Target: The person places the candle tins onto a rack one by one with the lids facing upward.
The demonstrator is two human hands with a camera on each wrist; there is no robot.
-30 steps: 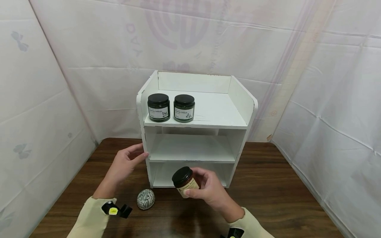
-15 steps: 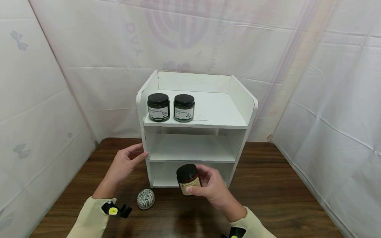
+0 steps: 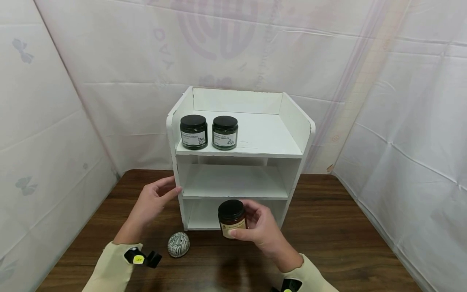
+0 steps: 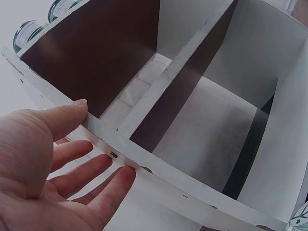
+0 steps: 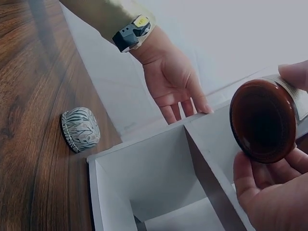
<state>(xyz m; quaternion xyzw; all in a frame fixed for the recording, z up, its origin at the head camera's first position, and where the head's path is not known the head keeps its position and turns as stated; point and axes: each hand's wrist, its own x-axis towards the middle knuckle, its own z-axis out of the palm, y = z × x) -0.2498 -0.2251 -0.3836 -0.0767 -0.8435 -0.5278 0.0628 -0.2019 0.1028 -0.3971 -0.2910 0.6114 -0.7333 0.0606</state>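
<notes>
My right hand grips an amber candle jar with a black lid and cream label, in front of the shelf's lowest level. The jar is raised and slightly tilted; its round brown base faces the right wrist view. On the left, my left hand holds the white shelf unit by its left side panel. The thumb lies over the front edge, and the fingers are against the outer face. Two dark green candle jars, a left one and a right one, stand upright on the top shelf.
A small rounded tin with a leaf pattern sits on the dark wooden table, between my forearms and just before the shelf's left front corner. White sheeting hangs behind and at both sides.
My right hand has turned the amber candle jar more upright and shifted it slightly right and up. My left hand stays at the shelf's side panel.
</notes>
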